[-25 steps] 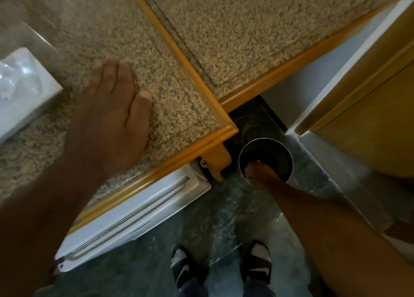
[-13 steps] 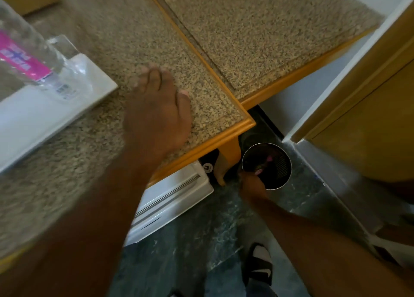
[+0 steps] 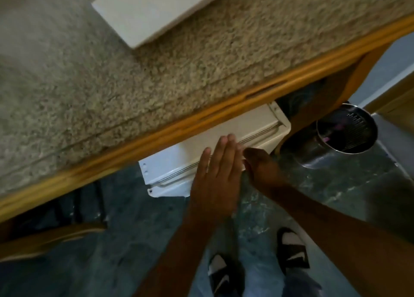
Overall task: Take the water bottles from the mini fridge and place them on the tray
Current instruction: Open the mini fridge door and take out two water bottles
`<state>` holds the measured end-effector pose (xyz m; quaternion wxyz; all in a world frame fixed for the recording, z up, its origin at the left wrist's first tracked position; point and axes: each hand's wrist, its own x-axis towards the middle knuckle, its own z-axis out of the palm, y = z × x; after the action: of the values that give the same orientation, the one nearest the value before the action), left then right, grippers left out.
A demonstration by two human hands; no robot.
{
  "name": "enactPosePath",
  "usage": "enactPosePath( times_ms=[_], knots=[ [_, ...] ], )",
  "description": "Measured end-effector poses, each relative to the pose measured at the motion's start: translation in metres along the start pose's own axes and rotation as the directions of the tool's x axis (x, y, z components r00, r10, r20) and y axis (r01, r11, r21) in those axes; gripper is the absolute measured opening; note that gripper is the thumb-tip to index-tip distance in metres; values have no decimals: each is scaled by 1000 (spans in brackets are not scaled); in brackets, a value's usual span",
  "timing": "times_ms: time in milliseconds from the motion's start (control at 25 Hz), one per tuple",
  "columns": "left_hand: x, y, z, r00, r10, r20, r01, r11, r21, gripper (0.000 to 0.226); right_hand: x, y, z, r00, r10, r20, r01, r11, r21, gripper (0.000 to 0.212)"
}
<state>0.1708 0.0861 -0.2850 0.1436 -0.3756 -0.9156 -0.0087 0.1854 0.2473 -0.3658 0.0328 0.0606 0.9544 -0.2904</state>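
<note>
The white mini fridge (image 3: pixel 170 169) sits under the counter; only the top edge of its door shows. My left hand (image 3: pixel 216 173) lies flat and open over that door edge, fingers straight, holding nothing. My right hand (image 3: pixel 261 164) is beside it on the right, curled against the door's front edge, with its fingertips hidden. The white tray (image 3: pixel 145 12) rests on the granite countertop at the top of the view. No water bottle is visible.
The speckled counter (image 3: pixel 112 84) with a wooden rim (image 3: pixel 201 120) overhangs the fridge. A round metal bin (image 3: pixel 347 129) stands on the dark floor to the right. My sandalled feet (image 3: pixel 291 247) are below. A wooden chair part (image 3: pixel 49 236) is at the lower left.
My left hand came off the countertop down to the fridge door. My right hand moved from the metal bin to the door's edge. The view swung, and the bottle on the tray left sight.
</note>
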Motion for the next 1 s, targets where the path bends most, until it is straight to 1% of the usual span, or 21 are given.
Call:
enactPosePath(
  times_ms=[40,80,120,160,200,240,280,320,400,520,640,720,920,1000],
  knots=[
    [-21,-17,14,992,-14,125,16,1000,-17,60,2,-6,2,999,-41,-15,41,999,-14,33],
    [-40,-35,26,967,-69,244,77,997,-25,63,5,-15,8,995,-89,-36,87,995,-41,33],
    [-56,-54,36,924,-145,354,164,986,-23,66,9,-24,16,991,-128,-40,126,990,-62,32],
    [-70,-71,47,876,-220,429,249,969,-10,66,14,-33,25,984,-174,-32,170,980,-101,32],
    [-80,-86,56,836,-281,472,321,947,-4,64,18,-39,36,973,-229,-28,223,964,-147,32],
    [-87,-96,63,804,-318,503,370,929,-4,60,21,-44,44,965,-261,-16,255,952,-167,32],
    [-91,-102,68,781,-337,526,400,916,-7,56,23,-48,51,965,-262,-1,259,951,-167,32],
    [-93,-106,72,772,-341,536,411,912,-11,53,25,-51,56,969,-246,14,245,956,-160,33],
    [-95,-111,81,780,-342,524,416,909,-27,50,30,-54,61,977,-214,10,212,964,-162,36],
    [-101,-112,88,793,-352,497,426,904,-39,50,33,-55,66,980,-199,19,198,956,-214,39],
    [-103,-109,93,819,-358,449,419,907,-40,49,33,-54,66,973,-219,70,230,921,-316,41],
    [-102,-109,96,819,-372,438,428,903,-34,47,34,-54,64,968,-227,109,251,899,-360,43],
    [-133,-90,96,816,-353,457,445,889,-108,50,10,-43,59,943,-292,160,329,889,-320,39],
    [-152,-70,92,816,-345,464,450,883,-135,47,-7,-34,55,934,-291,207,345,884,-315,43]
  ],
)
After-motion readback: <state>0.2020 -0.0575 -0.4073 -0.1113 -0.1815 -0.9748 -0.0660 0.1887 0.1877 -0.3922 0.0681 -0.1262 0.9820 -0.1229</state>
